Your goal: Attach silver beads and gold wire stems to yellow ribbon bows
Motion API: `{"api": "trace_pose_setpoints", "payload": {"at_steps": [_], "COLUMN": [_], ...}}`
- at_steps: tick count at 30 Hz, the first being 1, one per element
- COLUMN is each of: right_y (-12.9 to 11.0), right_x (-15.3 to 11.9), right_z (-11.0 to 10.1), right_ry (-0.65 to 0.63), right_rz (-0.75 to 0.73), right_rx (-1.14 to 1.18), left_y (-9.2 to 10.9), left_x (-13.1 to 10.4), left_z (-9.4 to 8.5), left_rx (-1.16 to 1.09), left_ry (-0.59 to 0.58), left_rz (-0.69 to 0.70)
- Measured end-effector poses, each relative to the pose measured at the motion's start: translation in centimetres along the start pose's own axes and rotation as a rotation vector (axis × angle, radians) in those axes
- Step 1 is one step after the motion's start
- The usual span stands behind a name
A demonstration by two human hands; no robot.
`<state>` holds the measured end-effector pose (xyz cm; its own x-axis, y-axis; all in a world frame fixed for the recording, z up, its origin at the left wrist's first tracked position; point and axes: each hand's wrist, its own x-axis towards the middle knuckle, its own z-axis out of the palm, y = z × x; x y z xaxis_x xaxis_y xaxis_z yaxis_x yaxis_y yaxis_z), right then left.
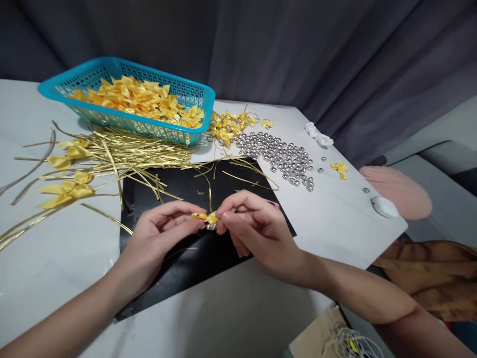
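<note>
Between my hands is a small yellow ribbon bow (210, 218), held above a black mat. My left hand (166, 226) pinches its left end between thumb and fingers. At the other end, the thumb and forefinger of my right hand (257, 223) are closed on the bow. A silver bell (211, 226) hangs just under the bow's middle. One gold cord (209, 191) rises behind the bow; whether it is joined to the bow I cannot tell. The black mat (201, 276) lies beneath both hands.
A blue basket (149, 127) of yellow bows stands at the back left, with a heap of gold cords (137, 151) before it. Silver bells (279, 154) lie scattered right of centre, near finished-looking bows (227, 124). A white tissue (318, 134) and a white mouse-like object (383, 206) sit further right.
</note>
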<state>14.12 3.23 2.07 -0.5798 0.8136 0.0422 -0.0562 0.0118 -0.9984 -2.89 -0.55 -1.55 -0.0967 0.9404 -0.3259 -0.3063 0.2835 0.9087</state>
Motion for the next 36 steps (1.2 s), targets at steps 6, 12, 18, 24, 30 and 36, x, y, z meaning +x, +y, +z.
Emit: {"api": "trace_pose_setpoints", "payload": {"at_steps": [6, 12, 18, 24, 30, 36], "right_y": [0.2, 0.6, 0.4, -0.5, -0.7, -0.4], "right_x": [0.1, -0.4, -0.5, 0.3, 0.1, 0.3], "right_z": [0.2, -0.1, 0.3, -0.1, -0.6, -0.6], "right_ry": [0.133, 0.191, 0.165, 0.099, -0.079, -0.048], "right_rz": [0.003, -0.342, -0.133, 0.210, 0.193, 0.141], "right_rx": [-0.166, -0.606, -0.440, 0.018, 0.246, 0.166], "left_y": [0.9, 0.6, 0.3, 0.7, 0.8, 0.5], "left_x": [-0.1, -0.1, -0.2, 0.1, 0.1, 0.1], "left_z": [0.4, 0.1, 0.1, 0.1, 0.1, 0.1], "left_rx": [-0.123, -0.115, -0.092, -0.174, -0.204, -0.130], "left_ry": [0.020, 0.014, -0.008, 0.051, 0.020, 0.023], "left_rz": [-0.032, -0.037, -0.030, -0.077, -0.049, -0.021]}}
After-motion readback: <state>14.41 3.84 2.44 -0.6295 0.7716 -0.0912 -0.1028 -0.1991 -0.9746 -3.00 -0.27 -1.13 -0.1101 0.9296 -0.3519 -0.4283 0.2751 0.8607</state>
